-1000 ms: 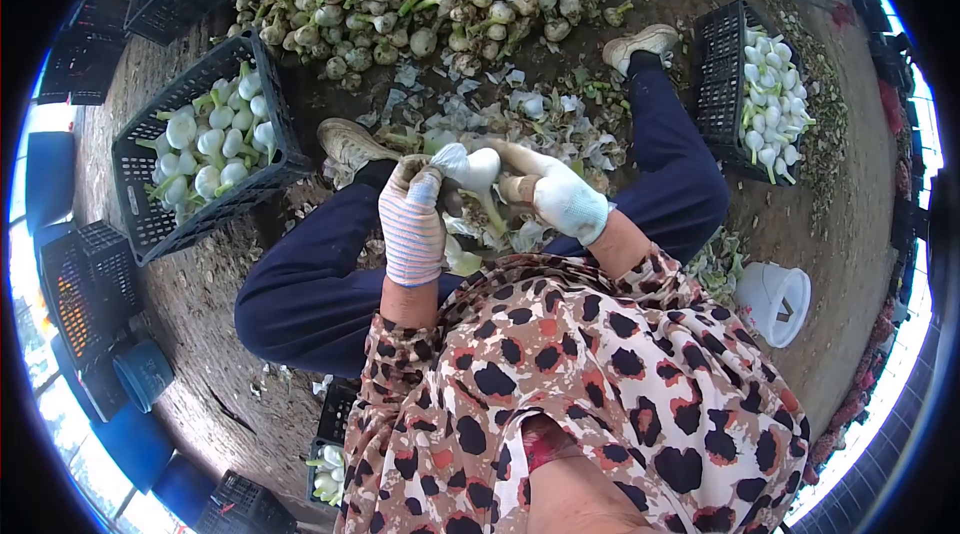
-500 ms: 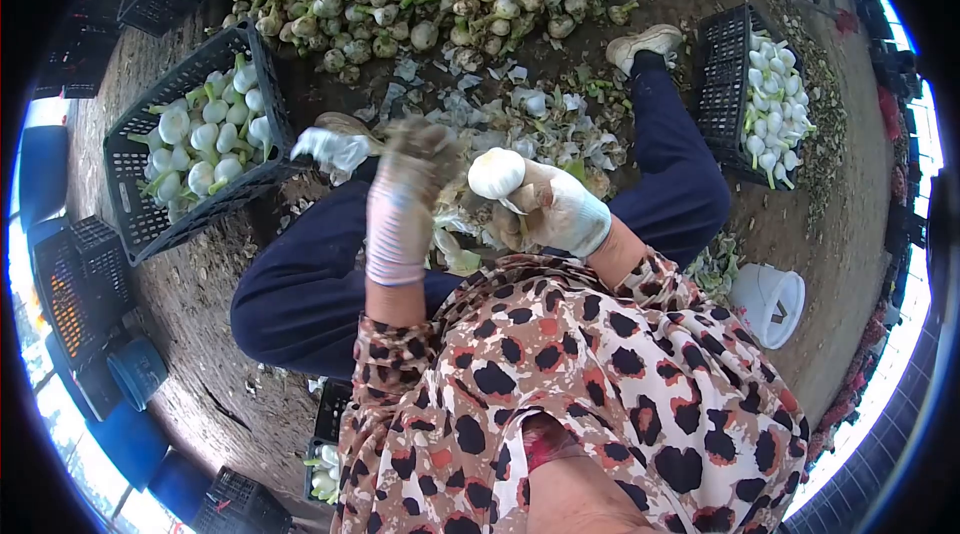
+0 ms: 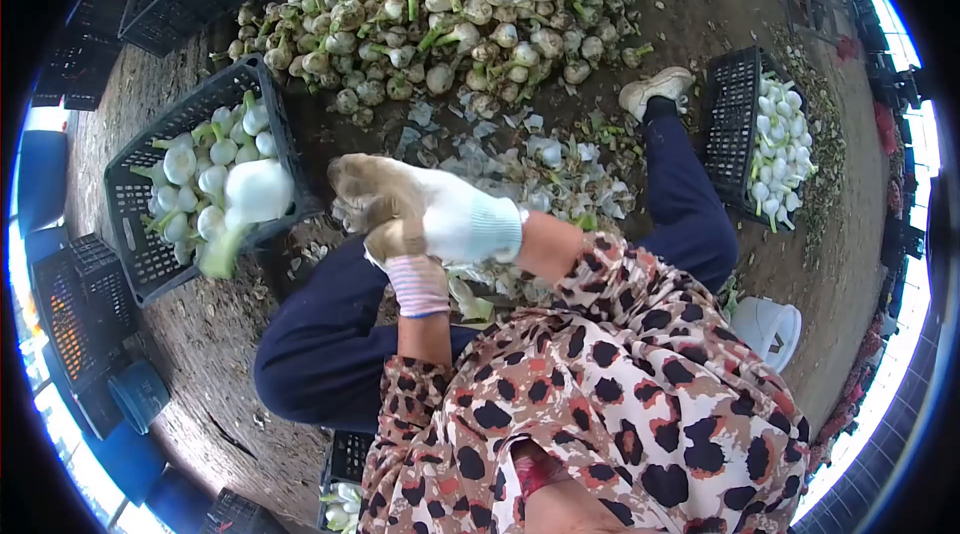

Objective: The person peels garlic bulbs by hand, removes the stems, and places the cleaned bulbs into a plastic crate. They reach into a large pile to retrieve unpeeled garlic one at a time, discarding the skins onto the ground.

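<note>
A blurred white bulb with a green stem (image 3: 258, 192) is in the air over the near right side of the left black crate (image 3: 140, 259), touching neither hand. My right hand (image 3: 415, 204), in a soiled white glove, reaches across to the left with fingers stretched out and holds nothing. Just below and partly behind it is my left hand (image 3: 408, 269), in a glove with a striped cuff; its fingers are largely covered, so their grip is unclear. Peeled bulbs (image 3: 212, 179) lie in the left crate.
A large heap of unpeeled bulbs (image 3: 450, 9) lies ahead. Peelings (image 3: 550, 159) litter the floor between my legs. A black crate (image 3: 732, 114) of white bulbs stands at the right, a white bucket (image 3: 768, 329) nearer me. Another crate (image 3: 350, 454) stands at lower left.
My right hand has swung left over my left hand and let go of the bulb, which has moved left through the air. The view has shifted slightly.
</note>
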{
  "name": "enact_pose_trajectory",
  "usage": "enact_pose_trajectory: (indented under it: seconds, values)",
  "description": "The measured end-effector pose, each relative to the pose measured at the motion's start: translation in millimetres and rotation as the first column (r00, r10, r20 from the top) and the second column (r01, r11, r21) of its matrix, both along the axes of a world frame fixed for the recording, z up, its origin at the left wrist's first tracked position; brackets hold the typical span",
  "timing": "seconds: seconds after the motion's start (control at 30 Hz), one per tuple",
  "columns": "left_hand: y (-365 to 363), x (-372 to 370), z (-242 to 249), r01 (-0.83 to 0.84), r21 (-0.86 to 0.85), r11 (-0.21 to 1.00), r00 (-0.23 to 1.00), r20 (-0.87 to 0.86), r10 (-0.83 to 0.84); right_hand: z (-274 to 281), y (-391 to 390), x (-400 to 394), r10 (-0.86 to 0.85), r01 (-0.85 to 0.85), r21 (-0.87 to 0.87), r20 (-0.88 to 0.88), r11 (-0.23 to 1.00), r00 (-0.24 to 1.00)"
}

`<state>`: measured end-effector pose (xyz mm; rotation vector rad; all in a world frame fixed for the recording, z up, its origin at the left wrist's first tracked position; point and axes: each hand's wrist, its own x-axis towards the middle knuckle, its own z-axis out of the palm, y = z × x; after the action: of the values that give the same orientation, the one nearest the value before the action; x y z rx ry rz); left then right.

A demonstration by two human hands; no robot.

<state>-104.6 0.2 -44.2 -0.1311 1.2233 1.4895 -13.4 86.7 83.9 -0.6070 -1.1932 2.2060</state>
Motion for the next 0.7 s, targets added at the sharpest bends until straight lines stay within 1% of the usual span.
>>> enact_pose_trajectory:
  seconds: [0.03, 0.07, 0.1, 0.13, 0.17, 0.23, 0.27, 0.3, 0.37, 0.4, 0.43, 0.47, 0.5, 0.53, 0.57, 0.6, 0.63, 0.7]
  values:
    - [-0.8, -1.5, -2.2, -0.003, -0.001, 1.000, 1.000, -0.001, 0.003, -1.3, 19.7, -0.8, 0.019, -0.050, 0.159, 0.194, 0.986, 0.981]
    - [-8.1, -5.9, -4.7, 0.071, -0.001, 0.997, 0.997, 0.017, -0.071, -28.3, 36.5, -1.2, -0.061, -0.042, 0.327, 0.298, 0.944, 0.953]
    - [-10.5, -7.5, -7.1, 0.143, -0.003, 0.990, 0.989, 0.036, -0.143, -55.2, 55.5, 2.0, -0.272, -0.138, 0.653, 0.485, 0.745, 0.831]
    - [0.2, 1.4, 13.6, 0.120, -0.090, 0.989, 0.993, 0.016, -0.119, -70.3, 72.5, 4.7, -0.328, -0.327, 0.617, 0.710, 0.716, 0.623]
    - [2.8, 6.1, 11.3, 0.108, -0.096, 0.989, 0.994, -0.009, -0.110, -100.8, 90.1, 6.9, -0.307, -0.424, 0.498, 0.843, 0.756, 0.442]
    - [6.5, 13.4, 21.6, 0.175, -0.109, 0.979, 0.984, -0.021, -0.178, -133.8, 118.9, 12.3, -0.286, -0.502, 0.374, 0.926, 0.780, 0.245]
    - [6.5, 16.4, 21.1, 0.190, -0.110, 0.976, 0.982, 0.002, -0.191, -151.7, 136.1, 12.3, -0.306, -0.633, 0.315, 0.944, 0.708, 0.127]
    - [6.8, 18.2, 18.9, 0.206, -0.110, 0.972, 0.979, 0.022, -0.205, -176.2, 148.7, 11.1, -0.370, -0.685, 0.316, 0.926, 0.656, 0.074]
    - [5.0, 20.6, 10.1, 0.213, -0.110, 0.971, 0.977, 0.034, -0.210, -188.1, 171.3, 1.5, -0.431, -0.832, 0.192, 0.900, 0.520, -0.062]
    - [4.3, 20.7, 6.1, 0.195, -0.122, 0.973, 0.981, 0.042, -0.191, -212.1, 181.4, -0.9, -0.516, -0.892, 0.168, 0.853, 0.420, -0.082]
    - [5.8, 21.1, 5.6, 0.178, -0.135, 0.975, 0.984, 0.052, -0.173, -213.1, 187.3, -4.2, -0.516, -0.906, 0.127, 0.849, 0.403, -0.111]
    - [9.0, 19.3, 4.6, 0.171, -0.154, 0.973, 0.982, 0.101, -0.157, -225.3, 192.0, -7.1, -0.543, -0.930, 0.094, 0.831, 0.354, -0.122]
    - [12.5, 18.0, 2.6, 0.169, -0.164, 0.972, 0.983, 0.097, -0.155, -233.2, 196.8, -9.4, -0.570, -0.951, 0.059, 0.811, 0.304, -0.132]
    - [14.9, 18.1, 0.7, 0.165, -0.160, 0.973, 0.985, 0.082, -0.153, -232.9, 201.8, -10.1, -0.563, -0.951, 0.059, 0.816, 0.303, -0.129]
    - [14.5, 18.5, 0.3, 0.164, -0.159, 0.974, 0.985, 0.072, -0.154, -231.2, 204.9, -8.0, -0.544, -0.961, 0.048, 0.831, 0.272, -0.113]
    - [13.7, 17.0, -2.1, 0.178, -0.156, 0.972, 0.982, 0.086, -0.166, -227.9, 207.1, -3.9, -0.528, -0.970, 0.035, 0.843, 0.241, -0.100]
    - [16.3, 15.8, -2.0, 0.176, -0.155, 0.972, 0.982, 0.094, -0.163, -217.7, 207.4, 1.0, -0.527, -0.971, 0.028, 0.843, 0.238, -0.105]
    - [17.4, 15.2, 1.0, 0.160, -0.151, 0.975, 0.984, 0.108, -0.145, -189.6, 192.3, 12.6, -0.441, -0.965, 0.153, 0.896, 0.215, 0.044]
